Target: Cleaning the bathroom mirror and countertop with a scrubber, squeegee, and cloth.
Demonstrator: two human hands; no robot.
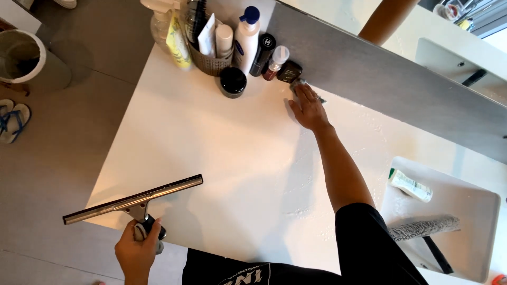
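Fingers of the left hand point(138, 252) are gripping the squeegee point(134, 200) handle at lower left, blade hanging over the white countertop point(222, 158) edge. Right hand point(308, 108), fingers flat, is pressing a grey cloth point(299, 84) at upper centre beside the toiletry bottles point(248, 37).

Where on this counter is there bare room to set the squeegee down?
The broad white counter between the squeegee and the right hand's forearm is bare. It is crowded at the back edge: basket, bottles, black jar. The sink holds a tube and scrubber.
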